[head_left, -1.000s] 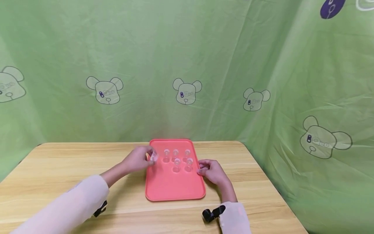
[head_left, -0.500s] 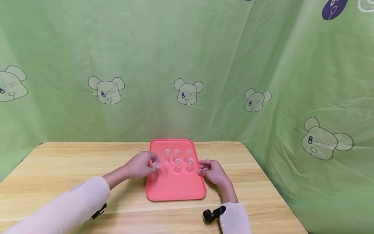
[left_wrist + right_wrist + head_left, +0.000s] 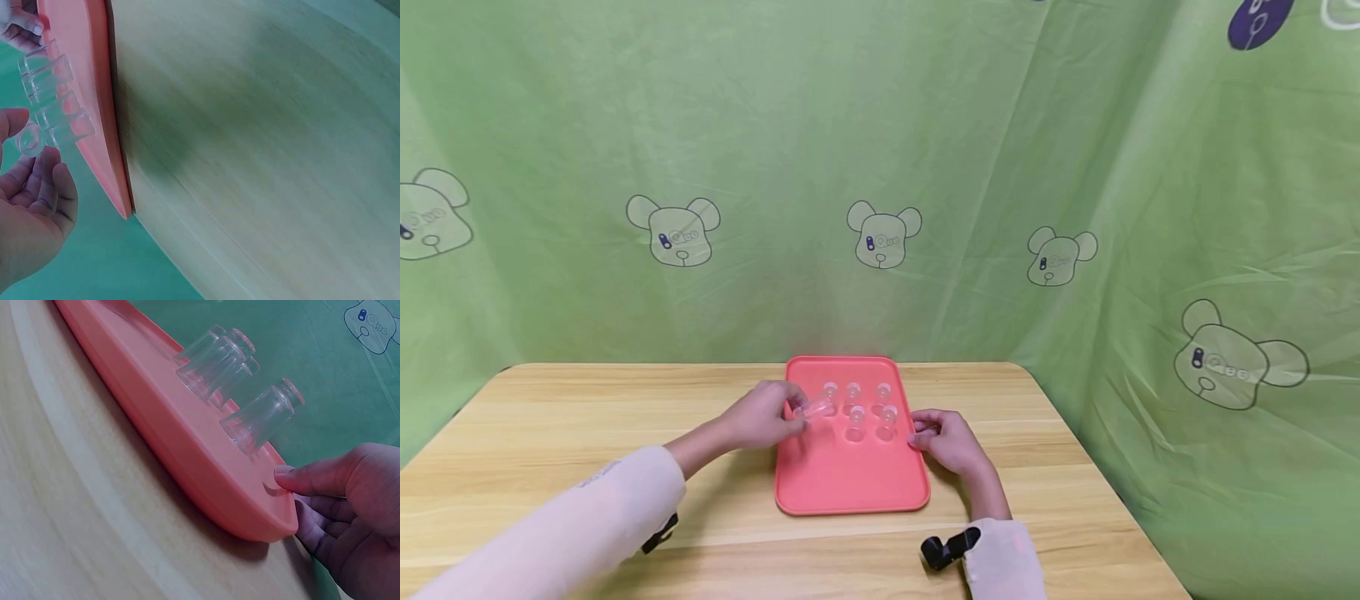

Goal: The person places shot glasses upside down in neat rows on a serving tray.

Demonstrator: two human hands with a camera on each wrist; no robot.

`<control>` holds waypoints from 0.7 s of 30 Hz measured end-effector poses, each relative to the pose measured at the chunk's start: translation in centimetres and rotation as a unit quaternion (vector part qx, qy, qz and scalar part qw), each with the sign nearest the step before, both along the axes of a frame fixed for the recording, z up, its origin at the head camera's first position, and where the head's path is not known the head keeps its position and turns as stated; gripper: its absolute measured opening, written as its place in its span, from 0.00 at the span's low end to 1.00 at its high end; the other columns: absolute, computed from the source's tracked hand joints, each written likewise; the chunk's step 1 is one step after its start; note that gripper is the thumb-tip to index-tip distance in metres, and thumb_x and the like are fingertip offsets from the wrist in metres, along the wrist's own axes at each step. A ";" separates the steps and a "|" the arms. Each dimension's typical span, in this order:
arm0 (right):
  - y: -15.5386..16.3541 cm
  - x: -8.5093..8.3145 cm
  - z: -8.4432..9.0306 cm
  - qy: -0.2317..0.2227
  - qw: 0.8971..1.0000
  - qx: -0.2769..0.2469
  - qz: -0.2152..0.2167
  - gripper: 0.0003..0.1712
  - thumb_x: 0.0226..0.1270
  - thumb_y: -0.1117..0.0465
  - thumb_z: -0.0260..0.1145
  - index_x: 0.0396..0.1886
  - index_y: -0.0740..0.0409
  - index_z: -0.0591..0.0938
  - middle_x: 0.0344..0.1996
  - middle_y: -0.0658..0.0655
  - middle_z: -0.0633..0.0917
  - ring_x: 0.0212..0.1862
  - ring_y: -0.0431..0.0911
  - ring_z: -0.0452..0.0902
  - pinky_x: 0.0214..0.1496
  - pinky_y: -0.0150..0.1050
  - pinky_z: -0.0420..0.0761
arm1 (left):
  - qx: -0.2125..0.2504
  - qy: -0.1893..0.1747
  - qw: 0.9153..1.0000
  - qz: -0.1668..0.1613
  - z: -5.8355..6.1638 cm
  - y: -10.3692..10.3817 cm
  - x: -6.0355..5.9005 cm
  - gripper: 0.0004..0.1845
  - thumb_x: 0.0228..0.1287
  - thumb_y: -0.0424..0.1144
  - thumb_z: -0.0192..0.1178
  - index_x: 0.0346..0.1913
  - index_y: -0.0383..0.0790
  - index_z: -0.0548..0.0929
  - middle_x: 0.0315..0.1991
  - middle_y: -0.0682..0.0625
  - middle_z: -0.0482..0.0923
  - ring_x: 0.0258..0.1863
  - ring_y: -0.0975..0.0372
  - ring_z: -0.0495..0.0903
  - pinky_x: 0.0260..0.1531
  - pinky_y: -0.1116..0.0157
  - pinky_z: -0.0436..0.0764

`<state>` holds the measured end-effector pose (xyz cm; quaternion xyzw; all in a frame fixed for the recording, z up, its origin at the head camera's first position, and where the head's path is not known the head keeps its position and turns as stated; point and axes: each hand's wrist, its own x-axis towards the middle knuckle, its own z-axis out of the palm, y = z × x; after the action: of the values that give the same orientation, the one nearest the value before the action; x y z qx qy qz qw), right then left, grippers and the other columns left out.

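A left hand [image 3: 767, 414] pinches a small clear cup [image 3: 817, 407], tilted on its side, over the left part of a red tray [image 3: 850, 487] where five more cups [image 3: 855, 422] stand. The right hand [image 3: 950, 439] grips the tray's right rim, thumb on top. The held cup hangs just beside the front row; a careless set-down could likely knock a neighbour over, or the smooth cup could slip. Only the right wrist view shows the thumb [image 3: 312, 478] pressing the lip; the left wrist view shows the cup's open mouth [image 3: 29, 140].
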<state>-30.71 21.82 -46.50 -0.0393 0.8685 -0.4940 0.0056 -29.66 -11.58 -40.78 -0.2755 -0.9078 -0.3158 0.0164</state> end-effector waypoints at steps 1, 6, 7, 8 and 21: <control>0.0 0.0 0.0 0.000 1.000 0.000 0.001 0.21 0.62 0.74 0.70 0.57 0.69 0.83 0.38 0.58 0.87 0.39 0.46 0.81 0.41 0.35 0.82 | 0.001 0.002 1.000 0.001 0.0 0.0 0.0 0.08 0.61 0.32 0.67 0.42 0.35 0.85 0.29 0.55 0.79 0.26 0.65 0.75 0.27 0.67 0.78; 0.0 0.1 0.1 -0.003 1.000 0.002 0.002 0.21 0.63 0.73 0.70 0.57 0.69 0.83 0.38 0.58 0.87 0.40 0.47 0.81 0.41 0.35 0.82 | 0.007 0.014 1.000 0.006 -0.2 0.3 -0.1 0.04 0.61 0.34 0.68 0.34 0.42 0.83 0.28 0.56 0.78 0.28 0.65 0.75 0.30 0.67 0.78; 0.0 0.1 0.1 -0.002 1.000 0.004 0.002 0.21 0.63 0.73 0.70 0.57 0.69 0.83 0.38 0.58 0.87 0.40 0.47 0.81 0.41 0.35 0.82 | 0.009 0.013 1.000 0.008 -0.2 0.4 -0.1 0.04 0.61 0.34 0.68 0.33 0.43 0.82 0.28 0.56 0.78 0.29 0.65 0.76 0.31 0.67 0.78; 0.0 0.1 0.1 -0.003 1.000 0.004 0.002 0.21 0.63 0.73 0.70 0.57 0.69 0.83 0.38 0.58 0.87 0.40 0.47 0.81 0.41 0.36 0.82 | 0.012 0.011 1.000 0.009 -0.3 0.5 -0.1 0.05 0.62 0.34 0.68 0.33 0.43 0.81 0.28 0.55 0.78 0.29 0.65 0.76 0.31 0.67 0.77; 0.1 0.0 0.0 -0.005 1.000 0.000 0.003 0.21 0.62 0.73 0.70 0.57 0.68 0.83 0.38 0.58 0.87 0.40 0.47 0.81 0.42 0.36 0.82 | 0.065 -0.023 0.997 0.040 -0.2 1.4 -0.5 0.05 0.62 0.36 0.71 0.37 0.42 0.84 0.32 0.55 0.80 0.28 0.64 0.76 0.27 0.67 0.77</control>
<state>-30.70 21.92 -46.53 -0.0395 0.8683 -0.4944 0.0113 -30.16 -10.22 -40.95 -0.2302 -0.8956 -0.3797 0.0264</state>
